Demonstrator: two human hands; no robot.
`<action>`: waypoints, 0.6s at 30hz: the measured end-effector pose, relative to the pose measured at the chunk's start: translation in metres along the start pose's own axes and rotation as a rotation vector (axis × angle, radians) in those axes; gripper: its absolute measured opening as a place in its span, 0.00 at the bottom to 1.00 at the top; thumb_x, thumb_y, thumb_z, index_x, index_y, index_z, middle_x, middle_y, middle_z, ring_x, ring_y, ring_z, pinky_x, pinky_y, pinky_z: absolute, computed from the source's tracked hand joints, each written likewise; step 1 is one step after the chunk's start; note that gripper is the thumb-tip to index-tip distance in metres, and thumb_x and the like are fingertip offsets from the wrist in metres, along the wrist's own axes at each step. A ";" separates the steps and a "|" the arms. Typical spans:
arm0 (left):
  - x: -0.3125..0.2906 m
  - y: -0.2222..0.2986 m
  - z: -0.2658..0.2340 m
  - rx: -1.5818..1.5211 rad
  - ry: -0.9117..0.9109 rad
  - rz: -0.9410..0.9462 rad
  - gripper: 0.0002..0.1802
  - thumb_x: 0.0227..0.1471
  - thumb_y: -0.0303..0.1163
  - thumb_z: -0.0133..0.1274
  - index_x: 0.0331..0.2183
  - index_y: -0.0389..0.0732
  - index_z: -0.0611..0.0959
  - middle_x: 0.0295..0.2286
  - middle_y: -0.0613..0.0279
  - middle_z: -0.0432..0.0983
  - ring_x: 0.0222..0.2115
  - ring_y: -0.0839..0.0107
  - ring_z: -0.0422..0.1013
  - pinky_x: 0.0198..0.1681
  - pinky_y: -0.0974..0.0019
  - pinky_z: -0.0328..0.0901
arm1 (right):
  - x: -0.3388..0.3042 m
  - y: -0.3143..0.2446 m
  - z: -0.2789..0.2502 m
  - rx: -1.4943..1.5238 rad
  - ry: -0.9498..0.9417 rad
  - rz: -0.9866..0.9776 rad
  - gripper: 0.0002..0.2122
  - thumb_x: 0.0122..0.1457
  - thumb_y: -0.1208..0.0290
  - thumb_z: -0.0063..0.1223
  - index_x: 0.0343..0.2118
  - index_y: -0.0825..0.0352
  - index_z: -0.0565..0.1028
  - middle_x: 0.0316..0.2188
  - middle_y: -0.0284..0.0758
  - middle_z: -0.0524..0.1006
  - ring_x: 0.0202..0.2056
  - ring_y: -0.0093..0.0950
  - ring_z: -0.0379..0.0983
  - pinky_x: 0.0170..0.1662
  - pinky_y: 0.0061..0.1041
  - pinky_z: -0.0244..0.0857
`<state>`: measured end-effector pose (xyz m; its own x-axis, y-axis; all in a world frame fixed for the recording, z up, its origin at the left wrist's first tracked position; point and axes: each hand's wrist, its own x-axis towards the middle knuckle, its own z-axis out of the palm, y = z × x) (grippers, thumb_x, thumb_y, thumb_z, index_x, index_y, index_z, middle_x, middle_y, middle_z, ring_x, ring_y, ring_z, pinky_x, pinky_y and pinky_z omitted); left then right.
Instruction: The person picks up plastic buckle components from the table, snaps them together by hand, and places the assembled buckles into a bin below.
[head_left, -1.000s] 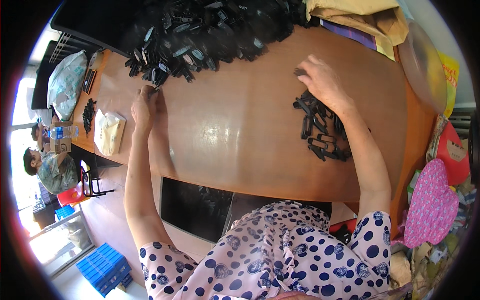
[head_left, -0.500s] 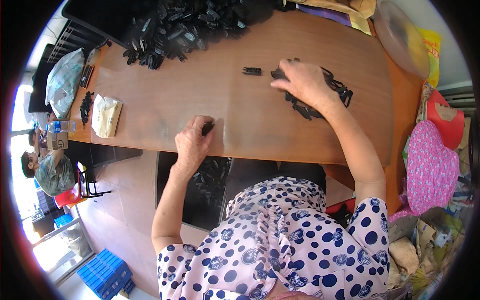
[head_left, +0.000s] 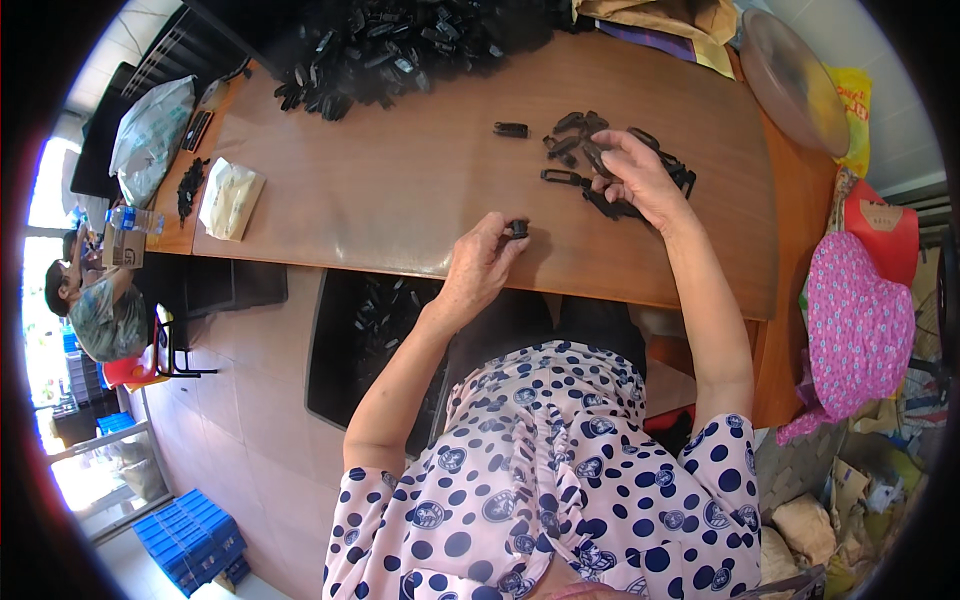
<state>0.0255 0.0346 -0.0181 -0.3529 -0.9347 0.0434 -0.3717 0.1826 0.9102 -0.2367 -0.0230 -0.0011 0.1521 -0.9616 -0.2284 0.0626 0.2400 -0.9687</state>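
My left hand [head_left: 478,258] is closed in a pinch on a small black plastic buckle piece [head_left: 516,229], just above the table near its front edge. Over to the right, my right hand [head_left: 645,182] reaches over a loose group of black plastic buckle parts [head_left: 612,206]. Its thumb and fingers curl around one dark elongated buckle part [head_left: 595,158], partly hidden by them. Some parts in this group look like long open frames. A single pronged buckle piece [head_left: 511,130] lies apart, left of the group.
A large heap of black parts [head_left: 390,50] covers the table's far left. A paper packet [head_left: 232,200] and a plastic bag [head_left: 150,140] are at the left. Below the table edge stands a dark bin [head_left: 365,340] of black pieces. Another person [head_left: 105,310] sits far left.
My left hand has moved right and slightly up with its buckle piece, toward the group. My right hand has shifted right and down, uncovering several parts. The view has shifted a little.
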 end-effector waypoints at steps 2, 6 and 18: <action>0.004 0.006 0.006 -0.018 -0.008 0.016 0.13 0.55 0.25 0.51 0.43 0.35 0.75 0.31 0.60 0.74 0.32 0.73 0.74 0.36 0.71 0.67 | -0.008 0.004 -0.005 0.423 -0.082 0.069 0.14 0.61 0.68 0.50 0.48 0.66 0.68 0.32 0.33 0.74 0.29 0.19 0.71 0.26 0.13 0.64; 0.008 0.017 0.018 -0.087 0.021 0.058 0.16 0.52 0.26 0.53 0.45 0.36 0.75 0.31 0.53 0.74 0.31 0.67 0.73 0.35 0.66 0.68 | -0.018 0.020 -0.005 0.440 -0.034 0.040 0.10 0.59 0.70 0.53 0.42 0.66 0.72 0.32 0.29 0.75 0.28 0.18 0.71 0.27 0.12 0.63; -0.004 0.023 0.013 -0.082 0.036 0.068 0.14 0.51 0.25 0.56 0.42 0.36 0.79 0.31 0.61 0.77 0.32 0.75 0.73 0.37 0.72 0.67 | -0.064 0.004 0.054 0.271 -0.206 0.106 0.07 0.56 0.73 0.56 0.35 0.67 0.72 0.25 0.28 0.73 0.24 0.14 0.67 0.21 0.11 0.57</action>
<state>0.0077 0.0468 -0.0026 -0.3437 -0.9314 0.1195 -0.2761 0.2219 0.9352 -0.1929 0.0463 0.0151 0.3654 -0.8892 -0.2754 0.2913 0.3902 -0.8734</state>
